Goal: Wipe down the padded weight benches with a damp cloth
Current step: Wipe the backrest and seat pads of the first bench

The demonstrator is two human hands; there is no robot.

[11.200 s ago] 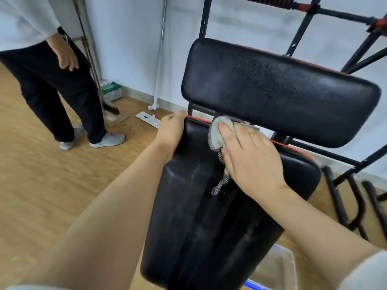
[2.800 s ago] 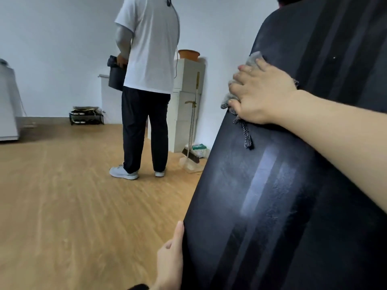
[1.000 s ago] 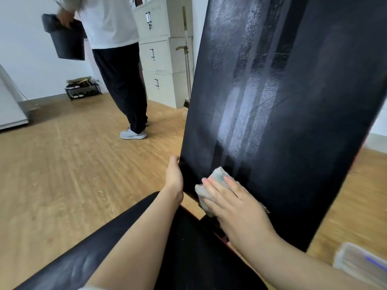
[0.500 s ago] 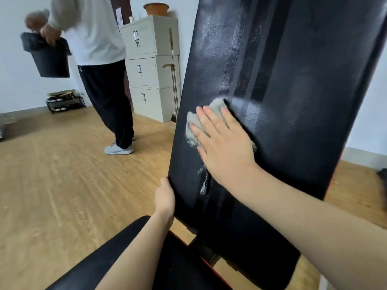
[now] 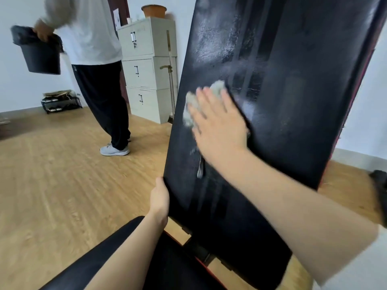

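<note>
Up around 12 o'clock from centre, the grey cloth [image 5: 190,105] sits flat on the upright backrest pad [image 5: 293,101], close to its left edge, with a frayed strand dangling below it. My right hand [image 5: 217,126] presses it there, fingers straight and a bit apart. My left hand [image 5: 160,197], down at 6 o'clock, grips the pad's left edge low down. The thumb is up front and the other fingers are tucked behind, so I can't see them. The seat pad [image 5: 167,264] runs along the bottom. At 10 o'clock another person [image 5: 94,38] holds a black bucket [image 5: 40,57], with beige filing cabinets [image 5: 144,70] at 11.
</note>
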